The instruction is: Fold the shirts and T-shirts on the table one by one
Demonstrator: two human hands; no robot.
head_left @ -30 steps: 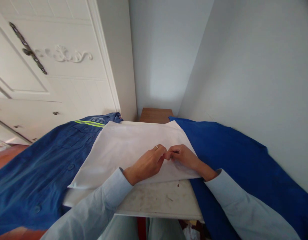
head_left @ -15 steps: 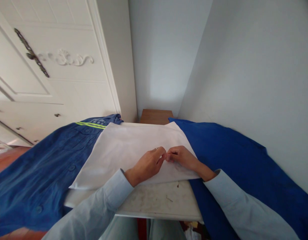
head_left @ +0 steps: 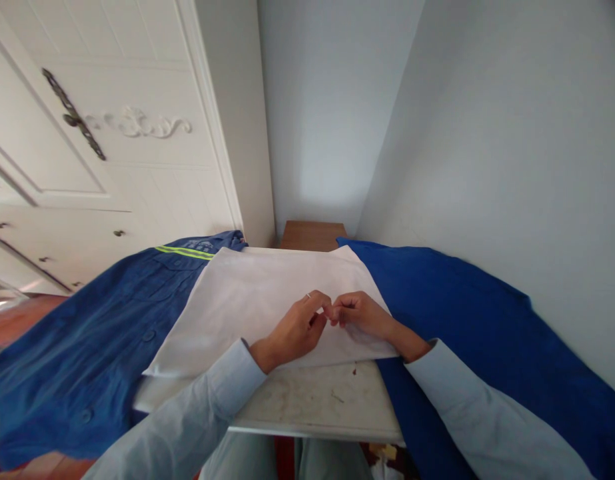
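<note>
A white cloth (head_left: 247,287) lies flat across the white table (head_left: 317,400). Over its right half, my left hand (head_left: 300,330) and my right hand (head_left: 362,317) meet at the fingertips. The fingers of my left hand curl in a loose pinch, with a ring on one finger. My right hand's thumb and fingers are pressed together too. Anything between the fingertips is too small to make out. To the left is a dark blue jacket (head_left: 122,313) with a yellow-green stripe; a brighter blue cloth (head_left: 457,320) lies on the right.
A white cabinet (head_left: 162,173) with dark handles stands at the left. Behind the table's far edge is a brown wooden surface (head_left: 312,235). A pale wall (head_left: 512,133) rises along the right. My legs are under the near table edge.
The fingers of my left hand have shifted slightly, with a wider gap between thumb and forefinger. My right hand has hardly moved. The view has tilted slightly.
</note>
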